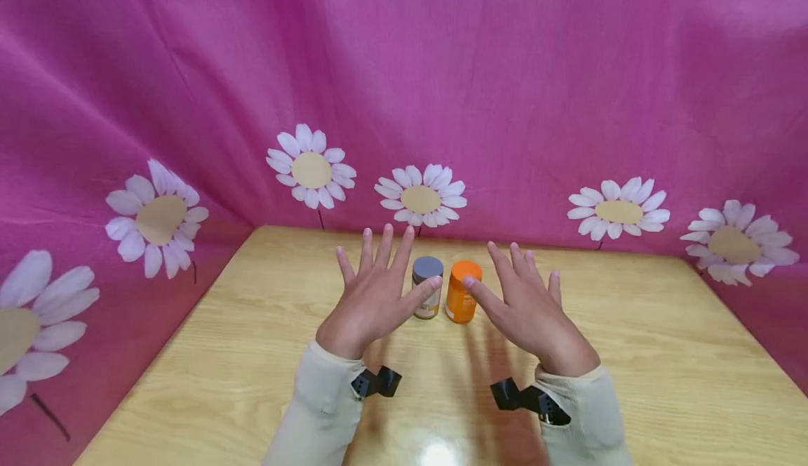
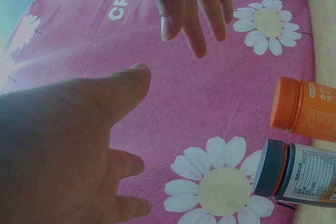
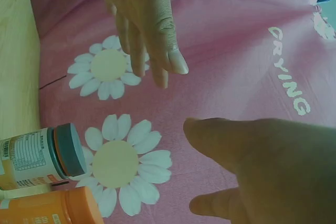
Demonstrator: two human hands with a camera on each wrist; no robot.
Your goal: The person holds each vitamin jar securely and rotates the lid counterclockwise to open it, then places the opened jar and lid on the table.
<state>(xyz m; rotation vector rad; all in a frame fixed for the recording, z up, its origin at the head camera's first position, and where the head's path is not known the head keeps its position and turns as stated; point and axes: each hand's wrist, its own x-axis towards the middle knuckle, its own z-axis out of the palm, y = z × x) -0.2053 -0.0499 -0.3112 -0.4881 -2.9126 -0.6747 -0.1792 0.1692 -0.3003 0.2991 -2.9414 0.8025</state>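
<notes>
Two small lidded bottles stand upright side by side on the wooden table. One bottle has a grey-blue lid and a pale printed label (image 1: 427, 297); the orange bottle (image 1: 463, 297) is to its right. My left hand (image 1: 377, 297) hovers above the table at the left of the pair, fingers spread, its thumb overlapping the grey-lidded bottle in the head view. On the other side my right hand (image 1: 529, 304) is held up likewise, fingers spread, thumb tip overlapping the orange bottle's edge. Both wrist views show the hands apart from the bottles, holding nothing.
The light wooden table (image 1: 221, 368) reaches back to a pink cloth (image 1: 505, 101) printed with white daisies, which hangs behind and along both sides. Black wrist straps with small black devices (image 1: 379, 382) sit over the pale sleeves (image 1: 322, 396).
</notes>
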